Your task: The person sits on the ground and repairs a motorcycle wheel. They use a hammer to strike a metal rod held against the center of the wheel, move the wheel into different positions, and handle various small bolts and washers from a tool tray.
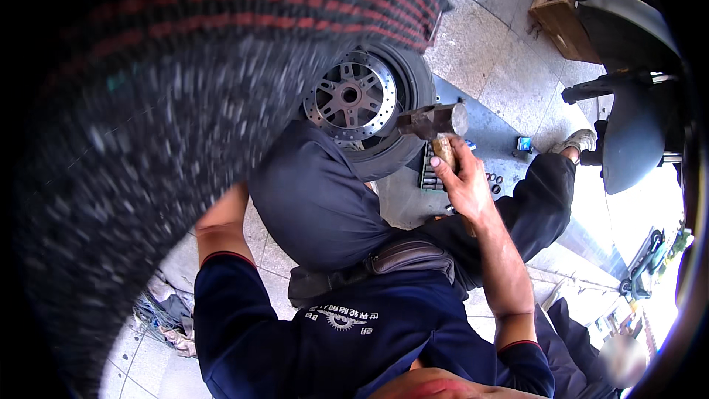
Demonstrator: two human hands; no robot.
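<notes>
A large black tyre with red stripes [148, 133] fills the upper left, blurred. My left forearm runs up behind it, so my left hand is hidden. My right hand [465, 181] grips the wooden handle of a heavy hammer [437, 120], its metal head raised at the centre. Beyond the hammer, a wheel [395, 151] with a drilled brake disc [380, 100] lies on its side by my bent leg. A socket case [432, 177] and several small rings [495, 181] are beside it on a grey sheet [473, 114].
A wooden crate [561, 26] and dark vehicle parts [635, 140] stand at the right. A small blue box [524, 144] lies near my foot. A crumpled cloth heap [166, 303] is at lower left. Another person in dark clothing [572, 336] is at lower right, beside me.
</notes>
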